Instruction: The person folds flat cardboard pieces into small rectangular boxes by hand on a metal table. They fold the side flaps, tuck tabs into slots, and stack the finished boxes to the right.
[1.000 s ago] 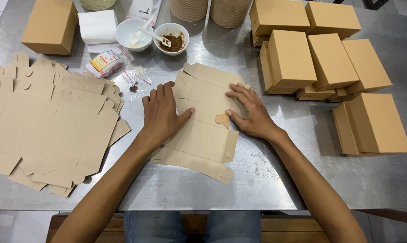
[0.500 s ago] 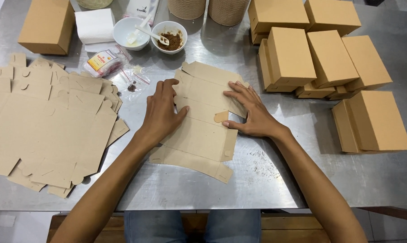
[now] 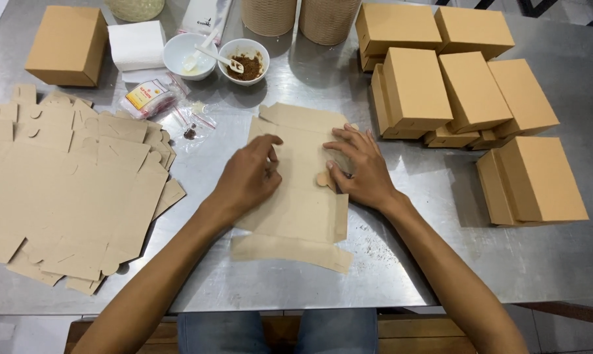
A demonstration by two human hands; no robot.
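On steel table (image 3: 440, 262), left hand (image 3: 247, 180) and right hand (image 3: 358, 170) pressed open-palmed on flat cardboard blank (image 3: 296, 203); bare room below its near edge.

Plain tan flat carton blank (image 3: 296, 196) on a scuffed grey steel bench (image 3: 440, 262); tan folded boxes (image 3: 467, 85); two white bowls (image 3: 244, 60), one holding brown powder; woven beige canisters (image 3: 326, 19).

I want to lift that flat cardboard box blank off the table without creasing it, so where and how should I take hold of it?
Probably by the near flap of the flat cardboard blank, coming from your own side. It lies flat on the steel table and that flap is free, while the left hand and right hand press its middle. Slide fingers under the edge; pinch along the fold.
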